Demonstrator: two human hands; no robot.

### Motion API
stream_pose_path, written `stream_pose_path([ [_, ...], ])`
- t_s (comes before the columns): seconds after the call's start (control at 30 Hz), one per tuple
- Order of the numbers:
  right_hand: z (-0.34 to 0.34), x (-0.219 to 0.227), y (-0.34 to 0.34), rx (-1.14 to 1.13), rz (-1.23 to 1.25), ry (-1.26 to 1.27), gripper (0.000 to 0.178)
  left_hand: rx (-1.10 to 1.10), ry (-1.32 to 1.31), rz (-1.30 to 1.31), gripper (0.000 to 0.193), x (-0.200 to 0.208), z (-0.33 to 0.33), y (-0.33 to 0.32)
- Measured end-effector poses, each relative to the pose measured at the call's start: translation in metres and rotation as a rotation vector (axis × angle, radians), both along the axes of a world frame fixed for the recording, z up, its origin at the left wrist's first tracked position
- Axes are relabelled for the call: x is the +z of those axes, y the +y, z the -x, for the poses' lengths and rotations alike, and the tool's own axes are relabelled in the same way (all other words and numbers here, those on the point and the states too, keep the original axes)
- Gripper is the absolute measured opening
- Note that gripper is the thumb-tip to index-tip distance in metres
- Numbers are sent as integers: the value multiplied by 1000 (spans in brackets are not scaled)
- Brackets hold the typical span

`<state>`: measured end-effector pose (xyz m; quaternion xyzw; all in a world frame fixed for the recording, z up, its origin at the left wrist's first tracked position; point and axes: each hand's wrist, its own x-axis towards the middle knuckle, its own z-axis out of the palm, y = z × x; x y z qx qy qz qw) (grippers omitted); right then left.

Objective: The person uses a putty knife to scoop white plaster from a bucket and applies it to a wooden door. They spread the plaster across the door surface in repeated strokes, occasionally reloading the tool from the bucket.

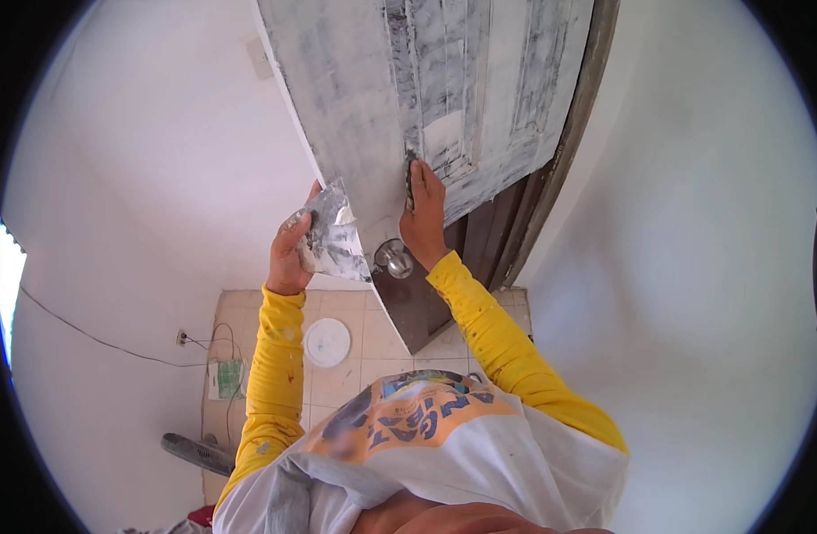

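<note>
A panelled door stands in front of me, its upper part smeared with white and grey putty and its lower part bare dark brown. My right hand is closed round a thin dark putty knife, held against the door beside the grooved panel trim. Below it is the round metal doorknob. At the door's left edge, my left hand grips a flat putty board, its thumb on the face. White and grey putty coats the board, with a thicker white dab near its upper right.
On the tiled floor lies a round white lid. A green and white packet sits by the left wall, near cords running to a wall outlet. A dark fan stands at lower left. The door frame and white wall rise at right.
</note>
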<state>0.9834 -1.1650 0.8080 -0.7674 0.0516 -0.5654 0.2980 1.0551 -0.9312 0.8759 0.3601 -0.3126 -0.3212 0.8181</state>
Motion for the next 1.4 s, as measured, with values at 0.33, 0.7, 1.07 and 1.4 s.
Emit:
stream_pose_path([
  [0.33,10,46,-69,84,-443,-49,49,-40,-3,92,50,3,5,2],
  [0.7,47,13,-45,257,-398,202,43,220,-245,-109,47,9,14,-3],
  [1.07,62,93,7,845,448,38,42,89,487,296,30,17,53,43],
  [1.4,50,159,87,864,924,69,48,321,383,370,29,69,114,74],
])
